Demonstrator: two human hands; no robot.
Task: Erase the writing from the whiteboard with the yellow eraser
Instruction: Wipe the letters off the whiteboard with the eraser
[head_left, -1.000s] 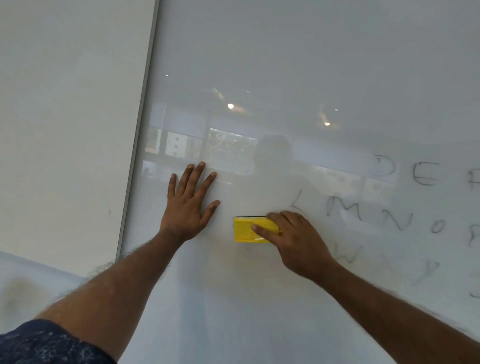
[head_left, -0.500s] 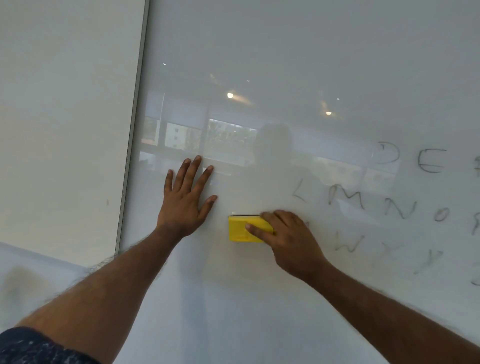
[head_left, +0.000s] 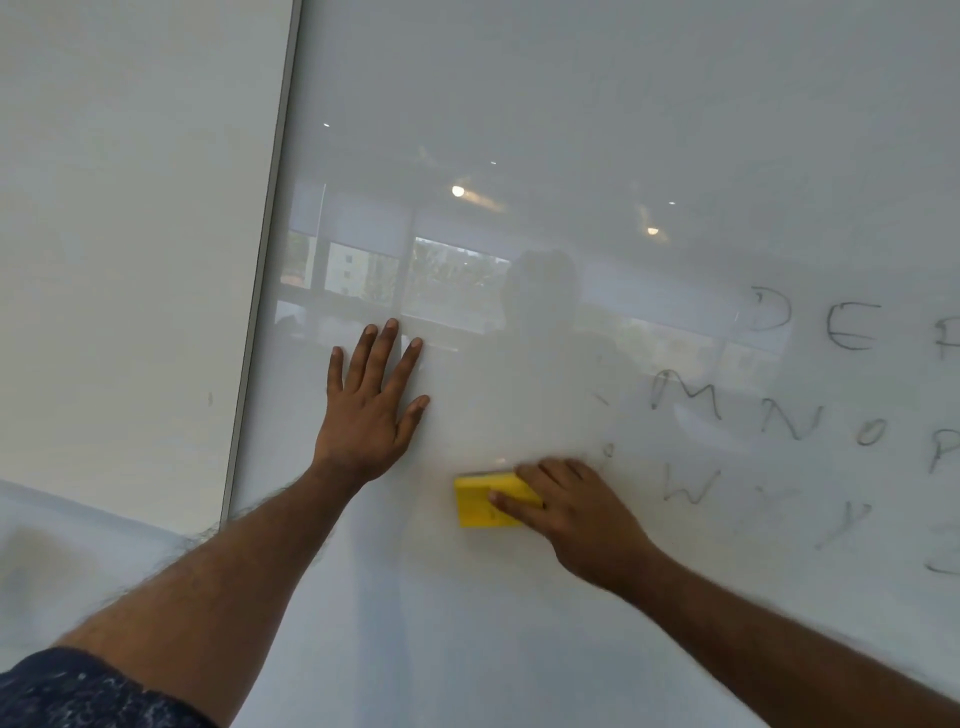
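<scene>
Glossy and pale, the whiteboard (head_left: 571, 130) fills most of the view, its thin metal frame (head_left: 262, 270) running down the left side where it meets a plain white wall (head_left: 114, 234). Reflections sit in the sheen of the board: two round ceiling lights, a row of windows with greenery outside, and a dim outline of the person standing before it. The left hand (head_left: 371, 410) lies flat and open against the board, fingers spread and pointing upward, palm pressed to the surface well inside the frame. Below and to the right of it, the right hand (head_left: 566, 512) presses the yellow eraser (head_left: 485, 504) against the board, fingers laid over its right half and the thumb along its lower edge (the left part of the block shows bare). The hand and eraser are somewhat blurred, so just how firmly the fingers wrap the block is hard to say. Dark handwritten letters (head_left: 789, 415) remain on the right part of the board: D, E in a top row, M, N, O, P below that, then W and Y lower still, several of them faint or smeared. Between eraser and letters only thin marks show. A dark patterned sleeve (head_left: 88, 696) sits at the bottom left corner.
</scene>
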